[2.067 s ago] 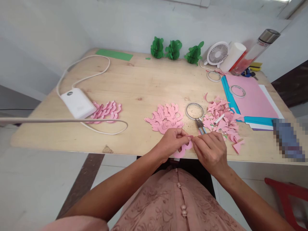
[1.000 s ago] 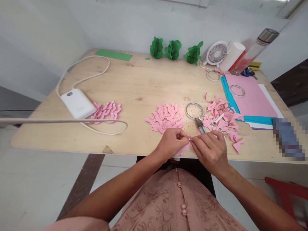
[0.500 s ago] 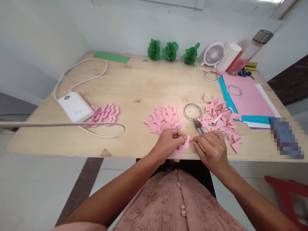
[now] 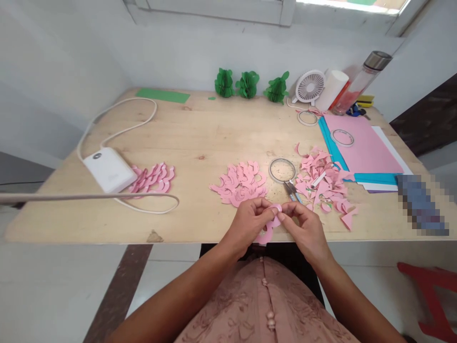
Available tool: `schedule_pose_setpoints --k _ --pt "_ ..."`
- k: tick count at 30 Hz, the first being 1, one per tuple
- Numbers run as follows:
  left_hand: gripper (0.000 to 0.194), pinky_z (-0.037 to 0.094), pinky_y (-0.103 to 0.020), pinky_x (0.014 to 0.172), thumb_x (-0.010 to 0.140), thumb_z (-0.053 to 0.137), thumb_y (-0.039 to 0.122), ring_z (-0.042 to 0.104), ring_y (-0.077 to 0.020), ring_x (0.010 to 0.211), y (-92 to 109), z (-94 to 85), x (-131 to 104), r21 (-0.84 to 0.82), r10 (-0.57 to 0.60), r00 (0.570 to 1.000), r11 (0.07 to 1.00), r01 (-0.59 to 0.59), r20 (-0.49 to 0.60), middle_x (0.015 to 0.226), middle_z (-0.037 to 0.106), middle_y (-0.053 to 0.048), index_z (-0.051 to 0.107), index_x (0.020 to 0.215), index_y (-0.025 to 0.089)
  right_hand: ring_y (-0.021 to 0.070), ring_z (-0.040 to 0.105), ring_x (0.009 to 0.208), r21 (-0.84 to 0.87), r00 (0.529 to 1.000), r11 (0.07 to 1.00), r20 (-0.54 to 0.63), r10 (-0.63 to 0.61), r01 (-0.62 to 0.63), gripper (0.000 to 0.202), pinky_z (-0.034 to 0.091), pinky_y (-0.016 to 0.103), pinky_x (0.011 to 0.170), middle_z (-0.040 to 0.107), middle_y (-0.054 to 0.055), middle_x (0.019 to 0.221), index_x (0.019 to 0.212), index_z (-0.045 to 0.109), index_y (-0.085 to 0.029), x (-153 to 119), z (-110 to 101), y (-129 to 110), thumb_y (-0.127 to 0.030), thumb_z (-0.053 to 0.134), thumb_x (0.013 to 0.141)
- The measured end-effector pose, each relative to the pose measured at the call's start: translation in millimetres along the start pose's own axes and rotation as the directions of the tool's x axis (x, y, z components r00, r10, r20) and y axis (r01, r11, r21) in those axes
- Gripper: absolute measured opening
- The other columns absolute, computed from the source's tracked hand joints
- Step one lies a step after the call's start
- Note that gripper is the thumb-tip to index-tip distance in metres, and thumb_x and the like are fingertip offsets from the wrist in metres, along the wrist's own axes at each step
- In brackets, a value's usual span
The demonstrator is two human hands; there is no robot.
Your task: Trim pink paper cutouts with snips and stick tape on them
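Between my two hands, near the front edge of the table, is a curved pink paper cutout (image 4: 266, 234). My left hand (image 4: 252, 221) pinches it from the left. The thumb and fingertips of my right hand (image 4: 305, 226) close on its upper right end. Just beyond my hands lie small scissors (image 4: 292, 191), their handles partly hidden by my right hand. A pile of scalloped pink paper cutouts (image 4: 239, 183) sits beyond my left hand. To the right spreads a heap of pink paper scraps (image 4: 321, 186). One roll of narrow tape (image 4: 282, 170) rests flat by the scissors.
A white power bank (image 4: 110, 170) with a cable lies left, beside more pink cutouts (image 4: 153, 180). Green paper shapes (image 4: 247, 85), a small fan (image 4: 310, 87) and a bottle (image 4: 360, 83) stand at the back. Coloured paper sheets (image 4: 374, 152) are stacked at right.
My right hand has moved left to the pink cutout and now grips its end beside my left hand. The whole view has tilted up slightly.
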State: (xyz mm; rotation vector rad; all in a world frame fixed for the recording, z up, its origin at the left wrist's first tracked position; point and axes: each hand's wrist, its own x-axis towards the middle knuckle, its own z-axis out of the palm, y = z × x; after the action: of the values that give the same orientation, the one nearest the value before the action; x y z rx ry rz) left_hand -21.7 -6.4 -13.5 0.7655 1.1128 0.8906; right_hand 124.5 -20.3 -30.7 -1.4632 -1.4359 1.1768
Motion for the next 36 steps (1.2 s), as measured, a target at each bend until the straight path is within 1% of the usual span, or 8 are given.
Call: schedule_pose_setpoints --k 6,9,12,22,25,28,33,36 --pt "0.020 0.036 -0.019 0.048 0.066 0.069 0.031 0.047 -0.0076 0.049 -0.1 -0.9 -1.6 0.030 -0.007 1.000 1.000 0.006 0.027 0.055 0.054 0.003 0.059 0.063 0.013 0.0131 0.050 0.066 0.133 0.997 0.989 -0.041 0.064 -0.058 0.011 0.040 0.025 0.063 0.056 -0.001 0.070 0.076 0.058 -0.019 1.0 4.3 0.9 -0.029 0.061 0.077" --pt "0.019 0.039 -0.020 0.050 0.067 0.068 0.031 0.048 -0.0082 0.051 -1.1 -2.6 -2.0 0.041 -0.003 0.998 0.999 0.000 0.056 0.059 0.056 0.002 0.060 0.069 0.013 0.0119 0.049 0.063 0.212 0.993 0.972 -0.041 0.113 -0.102 0.013 0.038 0.023 0.059 0.055 -0.002 0.068 0.074 0.057 -0.018 1.1 5.1 -0.5 -0.029 0.062 0.075" --pt "0.018 0.040 -0.021 0.051 0.068 0.066 0.029 0.049 -0.0089 0.053 -3.3 -3.7 -1.7 0.051 0.019 0.998 0.998 -0.021 0.054 0.061 0.056 0.002 0.060 0.071 0.013 0.0111 0.048 0.061 0.257 0.990 0.959 -0.045 0.133 -0.117 0.014 0.037 0.023 0.058 0.055 -0.003 0.066 0.072 0.056 -0.018 1.0 6.0 -2.0 -0.030 0.063 0.074" --pt "0.011 0.039 -0.020 0.051 0.070 0.059 0.023 0.049 -0.0091 0.053 -8.4 -3.3 -1.3 0.195 0.100 0.994 0.975 -0.107 0.048 0.059 0.056 0.002 0.057 0.063 0.015 0.0116 0.048 0.063 0.245 0.996 0.967 -0.035 0.082 -0.071 0.012 0.038 0.023 0.059 0.053 -0.003 0.066 0.073 0.056 -0.019 2.2 10.6 2.8 -0.029 0.062 0.076" --pt "0.010 0.039 -0.020 0.051 0.070 0.060 0.024 0.049 -0.0091 0.053 -8.9 -4.5 -2.0 0.190 0.082 0.996 0.978 -0.089 0.042 0.059 0.056 0.002 0.057 0.067 0.015 0.0115 0.047 0.061 0.238 0.995 0.968 -0.044 0.086 -0.073 0.014 0.037 0.023 0.057 0.053 -0.003 0.065 0.072 0.055 -0.018 2.9 12.4 2.6 -0.030 0.062 0.075" --pt "0.013 0.038 -0.020 0.050 0.071 0.061 0.027 0.048 -0.0086 0.049 -10.3 -6.0 -1.8 0.161 0.041 0.997 0.986 -0.052 0.070 0.057 0.054 0.003 0.058 0.070 0.014 0.0113 0.046 0.060 0.243 0.994 0.967 -0.056 0.096 -0.079 0.015 0.037 0.023 0.058 0.053 -0.003 0.065 0.071 0.056 -0.018 4.4 14.2 2.8 -0.031 0.062 0.075" --pt "0.018 0.037 -0.020 0.048 0.070 0.061 0.032 0.047 -0.0088 0.047 -15.2 -8.5 1.6 0.130 -0.015 0.997 0.992 0.005 0.075 0.052 0.052 0.003 0.057 0.067 0.015 0.0118 0.048 0.060 0.246 0.993 0.964 -0.051 0.111 -0.095 0.018 0.039 0.024 0.057 0.054 -0.002 0.064 0.073 0.057 -0.018 6.0 17.3 8.1 -0.035 0.063 0.075" --pt "0.019 0.036 -0.020 0.047 0.068 0.062 0.033 0.047 -0.0090 0.046 -16.6 -9.6 3.6 0.124 -0.025 0.997 0.992 0.016 0.068 0.051 0.052 0.004 0.056 0.066 0.015 0.0125 0.050 0.060 0.206 0.995 0.975 -0.032 0.089 -0.081 0.019 0.040 0.024 0.058 0.056 -0.001 0.066 0.075 0.057 -0.018 6.2 15.8 10.9 -0.036 0.061 0.078"
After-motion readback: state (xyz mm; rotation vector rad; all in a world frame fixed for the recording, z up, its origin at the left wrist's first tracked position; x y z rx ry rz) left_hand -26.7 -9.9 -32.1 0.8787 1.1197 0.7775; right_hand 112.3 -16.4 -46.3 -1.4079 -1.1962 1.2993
